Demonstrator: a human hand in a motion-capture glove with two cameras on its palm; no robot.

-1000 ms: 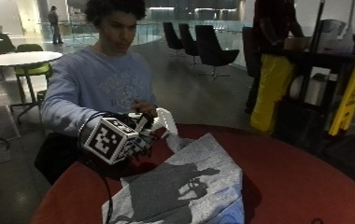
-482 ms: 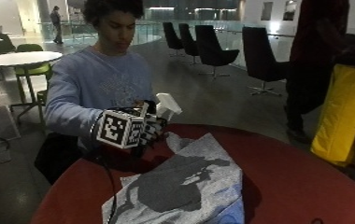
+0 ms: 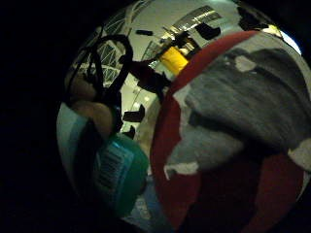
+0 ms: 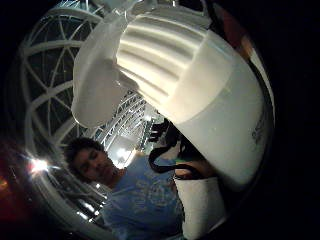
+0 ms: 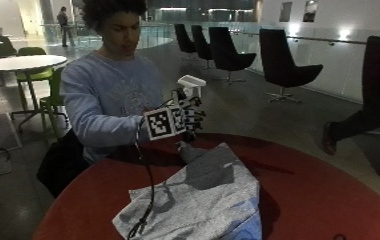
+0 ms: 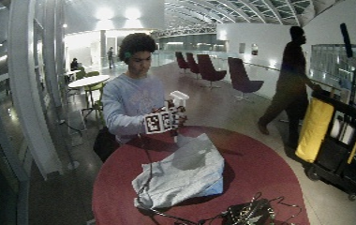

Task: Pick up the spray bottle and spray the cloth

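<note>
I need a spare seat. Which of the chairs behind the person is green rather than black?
The green chair beside the round white table, behind the person's right shoulder. The chairs along the glass railing, such as the nearest black chair, are all black.

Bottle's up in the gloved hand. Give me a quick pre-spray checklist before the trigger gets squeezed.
1. Spray bottle lifted off the red table: ok.
2. Right hand grips the bottle: ok.
3. Grey cloth lies spread on the table below and in front of the bottle: ok.
4. Nozzle aimed at the cloth: not ok; the head looks level, high above the cloth.
5. Finger on the trigger: cannot tell.
6. Bare hand away from the cloth: cannot tell, it is out of sight.
</note>
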